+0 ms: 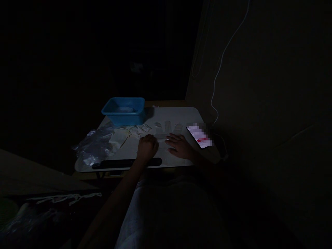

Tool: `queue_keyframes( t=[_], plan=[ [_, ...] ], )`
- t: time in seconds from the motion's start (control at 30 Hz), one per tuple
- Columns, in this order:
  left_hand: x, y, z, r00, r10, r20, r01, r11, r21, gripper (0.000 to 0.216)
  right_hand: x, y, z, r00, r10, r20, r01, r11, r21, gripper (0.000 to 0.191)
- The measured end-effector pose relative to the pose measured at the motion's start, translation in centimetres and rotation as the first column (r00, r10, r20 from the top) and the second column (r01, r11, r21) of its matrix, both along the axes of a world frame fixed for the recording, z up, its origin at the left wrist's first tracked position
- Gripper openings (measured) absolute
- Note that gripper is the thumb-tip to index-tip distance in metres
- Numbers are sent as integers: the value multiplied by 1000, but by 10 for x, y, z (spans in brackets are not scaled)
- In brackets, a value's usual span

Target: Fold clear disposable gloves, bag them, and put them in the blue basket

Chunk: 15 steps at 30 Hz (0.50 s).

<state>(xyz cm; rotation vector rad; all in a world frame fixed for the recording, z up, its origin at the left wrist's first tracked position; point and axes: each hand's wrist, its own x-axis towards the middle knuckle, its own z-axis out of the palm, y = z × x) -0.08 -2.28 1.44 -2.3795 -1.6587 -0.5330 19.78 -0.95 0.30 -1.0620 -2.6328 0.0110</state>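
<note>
In the head view, a small white desk [181, 114] is seen in a very dark room. The left hand [147, 147] is rested on it with fingers curled in; whether anything is gripped cannot be told. The right hand [178, 145] is laid flat, fingers spread, touching a small clear plastic piece [161, 137] between both hands. A blue tub [123, 110] is placed behind, crumpled plastic bags [94, 145] at left, a lit phone [199, 136] at right.
</note>
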Motion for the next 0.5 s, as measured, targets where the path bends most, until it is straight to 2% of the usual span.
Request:
queue_keyframes(
  t=[0.5],
  plan=[
    [2,-8,6,983,174,62,-175,984,14,27,0,1,-1,1000,-2,-2,2,1000,-15,42]
  ],
)
